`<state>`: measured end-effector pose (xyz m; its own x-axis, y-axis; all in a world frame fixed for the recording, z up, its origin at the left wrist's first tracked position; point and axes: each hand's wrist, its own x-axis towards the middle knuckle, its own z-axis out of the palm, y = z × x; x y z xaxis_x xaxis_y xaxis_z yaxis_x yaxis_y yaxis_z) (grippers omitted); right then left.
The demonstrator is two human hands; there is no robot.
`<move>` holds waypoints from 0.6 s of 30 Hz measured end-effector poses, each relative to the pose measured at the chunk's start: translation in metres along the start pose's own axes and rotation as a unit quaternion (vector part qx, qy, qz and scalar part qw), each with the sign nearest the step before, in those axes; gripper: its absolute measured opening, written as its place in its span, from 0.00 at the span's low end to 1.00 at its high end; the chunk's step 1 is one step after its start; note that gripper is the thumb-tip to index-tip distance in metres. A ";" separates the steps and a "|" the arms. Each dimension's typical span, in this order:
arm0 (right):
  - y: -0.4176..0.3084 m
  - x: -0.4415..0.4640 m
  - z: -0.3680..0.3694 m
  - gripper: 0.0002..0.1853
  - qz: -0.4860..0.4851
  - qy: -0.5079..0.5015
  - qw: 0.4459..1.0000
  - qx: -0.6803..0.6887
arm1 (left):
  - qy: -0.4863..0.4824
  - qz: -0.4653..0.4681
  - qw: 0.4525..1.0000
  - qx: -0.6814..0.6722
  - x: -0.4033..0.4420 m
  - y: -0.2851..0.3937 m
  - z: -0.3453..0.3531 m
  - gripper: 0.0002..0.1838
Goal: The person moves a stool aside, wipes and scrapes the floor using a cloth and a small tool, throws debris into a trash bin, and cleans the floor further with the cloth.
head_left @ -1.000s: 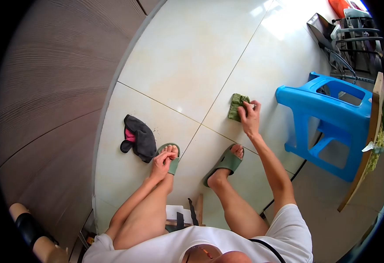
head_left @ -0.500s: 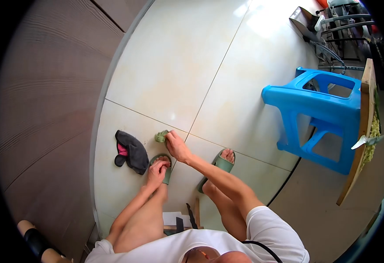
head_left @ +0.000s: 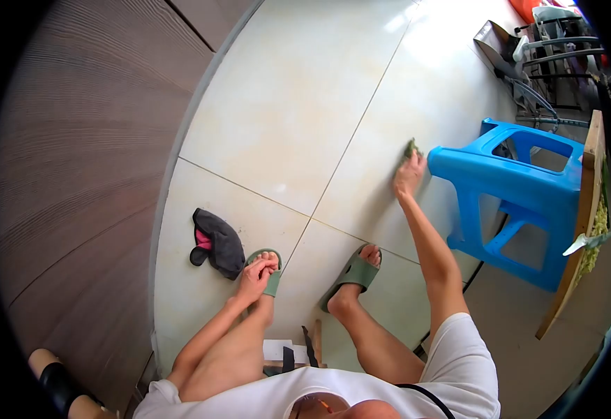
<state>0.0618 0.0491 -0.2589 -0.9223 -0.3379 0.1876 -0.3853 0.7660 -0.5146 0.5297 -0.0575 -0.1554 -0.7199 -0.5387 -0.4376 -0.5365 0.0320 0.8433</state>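
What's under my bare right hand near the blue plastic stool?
Some bunched green cloth pokes out beyond your right hand. The hand hides the rest of it and the pale tiled floor directly beneath.

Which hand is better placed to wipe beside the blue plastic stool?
Likely the right hand: it holds the crumpled green cloth close to that stool, while the left hand is by the left green slipper.

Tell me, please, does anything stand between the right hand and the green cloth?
Nothing visible: the right hand is touching the green cloth. The blue stool stands close beside them, not between.
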 end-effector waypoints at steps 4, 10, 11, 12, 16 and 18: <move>-0.109 -0.011 0.039 0.17 -0.093 -0.097 0.989 0.067 | 0.000 0.032 0.999 0.021 -0.001 0.000 -0.001 0.11; -0.226 -0.163 0.084 0.23 -0.270 -0.311 0.889 0.201 | 0.014 0.013 1.000 -0.002 0.007 0.010 0.006 0.10; -0.240 -0.190 0.081 0.23 -0.245 -0.395 0.852 0.240 | 0.007 0.007 1.000 0.005 0.006 0.008 0.007 0.10; -0.251 -0.215 0.073 0.23 -0.228 -0.453 0.823 0.254 | 0.000 0.003 1.000 0.014 0.006 0.005 0.006 0.10; -0.244 -0.206 0.052 0.25 -0.142 -0.433 0.808 0.373 | 0.014 -0.006 1.000 -0.004 0.002 0.005 0.003 0.11; -0.208 -0.145 0.051 0.25 -0.184 -0.280 0.894 0.298 | 0.012 0.013 1.000 -0.003 -0.001 -0.002 0.001 0.11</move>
<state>0.2771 -0.0896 -0.2219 -0.5118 -0.8559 0.0741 -0.4219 0.1753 -0.8895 0.5314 -0.0563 -0.1568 -0.7229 -0.5577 -0.4080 -0.5153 0.0417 0.8560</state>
